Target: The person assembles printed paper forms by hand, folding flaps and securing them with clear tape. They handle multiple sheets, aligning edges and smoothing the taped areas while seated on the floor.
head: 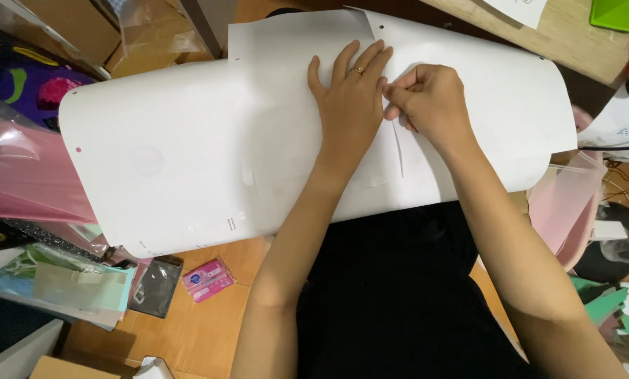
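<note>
Large curved white glossy sheet: left hand pressed flat, steadying it; right hand pinching a thin white strip, peeling.

Smooth white sheet with a soft sheen under my two bare hands, over warm wood and crinkled plastic.

My left hand lies flat on the large white sheet, which looks like smooth paper or thin card with a faint gloss; my right hand pinches a thin strip of the same stuff; a shiny gold-coloured metal ring sits on my left finger; the floor is glossy orange-brown wood; clear, crinkly plastic bags lie at my left; a small pink packet looks glossy; my black clothing is matt cloth.
</note>
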